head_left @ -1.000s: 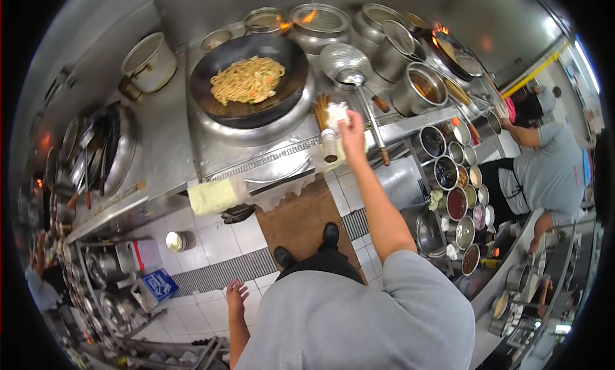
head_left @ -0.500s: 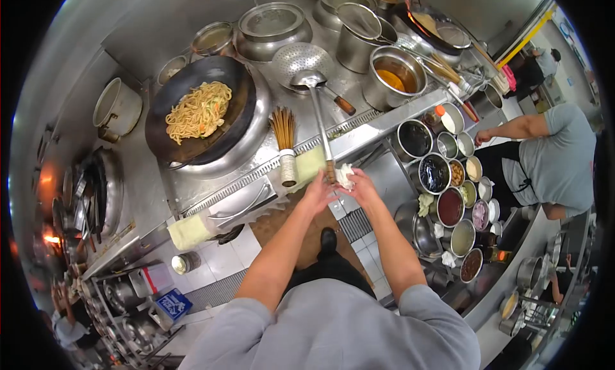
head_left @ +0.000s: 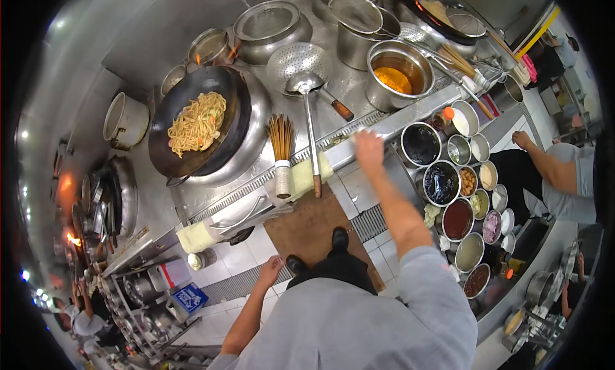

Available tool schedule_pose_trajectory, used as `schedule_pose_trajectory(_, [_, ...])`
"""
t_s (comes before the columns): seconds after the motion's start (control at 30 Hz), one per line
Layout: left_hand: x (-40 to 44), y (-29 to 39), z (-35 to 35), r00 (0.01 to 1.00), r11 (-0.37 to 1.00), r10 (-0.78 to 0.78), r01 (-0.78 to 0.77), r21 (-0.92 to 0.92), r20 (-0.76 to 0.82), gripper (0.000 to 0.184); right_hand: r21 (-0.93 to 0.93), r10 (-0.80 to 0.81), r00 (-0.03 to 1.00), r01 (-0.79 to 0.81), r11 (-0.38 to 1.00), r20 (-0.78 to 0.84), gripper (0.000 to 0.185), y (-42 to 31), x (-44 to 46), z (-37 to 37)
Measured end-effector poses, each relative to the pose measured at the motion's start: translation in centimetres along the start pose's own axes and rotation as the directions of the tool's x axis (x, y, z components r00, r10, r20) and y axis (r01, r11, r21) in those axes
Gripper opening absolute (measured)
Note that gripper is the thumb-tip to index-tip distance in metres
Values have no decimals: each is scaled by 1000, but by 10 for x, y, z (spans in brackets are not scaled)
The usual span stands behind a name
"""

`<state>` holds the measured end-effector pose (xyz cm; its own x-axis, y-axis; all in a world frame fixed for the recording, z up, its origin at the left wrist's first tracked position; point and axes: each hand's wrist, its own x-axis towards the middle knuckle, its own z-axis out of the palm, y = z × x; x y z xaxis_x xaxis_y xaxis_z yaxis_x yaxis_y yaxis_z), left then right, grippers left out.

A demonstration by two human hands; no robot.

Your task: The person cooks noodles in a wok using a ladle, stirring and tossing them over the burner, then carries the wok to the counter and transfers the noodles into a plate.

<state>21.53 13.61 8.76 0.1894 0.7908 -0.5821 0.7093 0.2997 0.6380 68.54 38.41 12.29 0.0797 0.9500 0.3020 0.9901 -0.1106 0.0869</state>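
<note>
Over the metal counter's front edge (head_left: 400,117) is my right hand (head_left: 369,150), its fingers bent downward; a bit of white cloth seems to show at the fingertips, too blurred to be sure. My left hand (head_left: 271,271) hangs low above the floor, fingers curled, nothing visible in it. Left of my right hand, a ladle (head_left: 311,130) rests with its bowl on a perforated strainer (head_left: 296,59) and its wooden handle past the edge. Beside it lies a bamboo brush (head_left: 280,139). Noodles (head_left: 197,123) sit in a tilted black wok (head_left: 232,130).
A pot of orange liquid (head_left: 400,75) and a lidded pot (head_left: 268,25) stand at the back. Containers of sauces and ingredients (head_left: 457,219) are at the right. A co-worker (head_left: 564,178) stands beyond them. Flames show at the far left.
My hands, together beside the ladle handle half a second ago, have parted. The left dropped down toward my side; the right moved up and right to the counter edge.
</note>
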Motion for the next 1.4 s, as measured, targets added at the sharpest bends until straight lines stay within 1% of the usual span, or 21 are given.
schedule_pose_trajectory(0.07, [-39, -71, 2, 990, 989, -108, 117, 91, -91, 37, -171, -9, 995, -7, 985, -96, 20, 55, 17, 18])
schedule_pose_trajectory(0.1, [-61, -105, 5, 975, 977, -210, 208, -38, -74, 38, -286, -35, 987, -10, 958, -154, 21, 77, 28, 25])
schedule_pose_trajectory(0.17, [-87, -130, 8, 949, 939, -311, 299, -170, -55, 38, -298, 58, 932, 55, 953, 357, 23, 91, 57, -12])
schedule_pose_trajectory(0.23, [-117, -133, 13, 863, 825, -504, 476, -303, -17, 39, -271, 93, 933, 5, 962, 346, 22, 80, 48, 1])
schedule_pose_trajectory(0.3, [-130, -175, 24, 946, 928, -324, 321, -192, 12, 40, -229, 94, 932, -12, 973, 350, 21, 35, 27, 12])
schedule_pose_trajectory(0.37, [-123, -140, 18, 903, 864, -428, 419, -280, 31, 39, -79, 196, 974, -188, 979, 110, 20, -12, -19, 7])
schedule_pose_trajectory(0.43, [-100, -139, 17, 951, 920, -308, 308, -242, 40, 40, 81, 138, 947, -168, 983, 290, 21, -52, -76, 12])
schedule_pose_trajectory(0.5, [-66, -147, 7, 993, 983, -110, 113, -142, 34, 41, 565, 86, 839, -433, 702, 537, 29, -73, -141, 22])
schedule_pose_trajectory(0.53, [-48, -140, 1, 997, 984, -81, 82, -156, 8, 43, 563, 70, 839, -421, 711, 539, 29, -82, -154, 7])
schedule_pose_trajectory(0.57, [-32, -132, -5, 996, 988, -43, 31, -153, -77, 41, 718, 13, 726, -683, 135, 688, 31, -92, -173, -14])
schedule_pose_trajectory(0.6, [-45, -54, -37, 995, 951, -41, 10, -308, -94, 39, 495, -135, 620, -722, -483, 773, 33, -105, -192, -40])
schedule_pose_trajectory(0.7, [-49, 31, -76, 991, 861, 92, -127, -492, -96, 38, 333, -347, 719, -622, -709, 603, 38, -142, -201, -120])
schedule_pose_trajectory(0.8, [-61, 74, -95, 967, 777, 233, -250, -578, -105, 38, 193, -518, 727, -646, -739, 450, 40, -186, -187, -195])
schedule_pose_trajectory(0.9, [-77, 87, -116, 942, 732, 329, -302, -611, -72, 40, 291, -559, 735, -671, -683, 384, 37, -235, -176, -240])
schedule_pose_trajectory(1.0, [-99, 84, -134, 963, 367, 270, -91, -926, 13, 40, 469, -532, 749, -663, -583, 395, 37, -277, -180, -247])
schedule_pose_trajectory(1.13, [-128, 75, -153, 965, 274, 239, -171, -946, -106, 37, 651, -433, 774, -627, -427, 462, 36, -327, -193, -261])
schedule_pose_trajectory(1.2, [-128, 59, -156, 942, 350, 229, -314, -883, -244, 33, 734, -361, 800, -591, -334, 480, 37, -346, -201, -264])
schedule_pose_trajectory(1.27, [-131, 45, -159, 935, 385, 202, -349, -854, -291, 31, 983, -131, 978, -173, -69, 163, 35, -360, -210, -256])
schedule_pose_trajectory(1.3, [-131, 41, -162, 924, 428, 184, -383, -819, -336, 28, 983, -125, 979, -169, -66, 160, 35, -365, -211, -266])
schedule_pose_trajectory(1.37, [-137, 37, -165, 901, 441, 177, -433, -786, -397, 24, 977, -147, 989, -4, 212, 36, 31, -372, -214, -295])
schedule_pose_trajectory(1.4, [-139, 38, -164, 873, 453, 163, -480, -752, -459, 21, 980, -132, 991, 17, 200, 10, 30, -378, -217, -298])
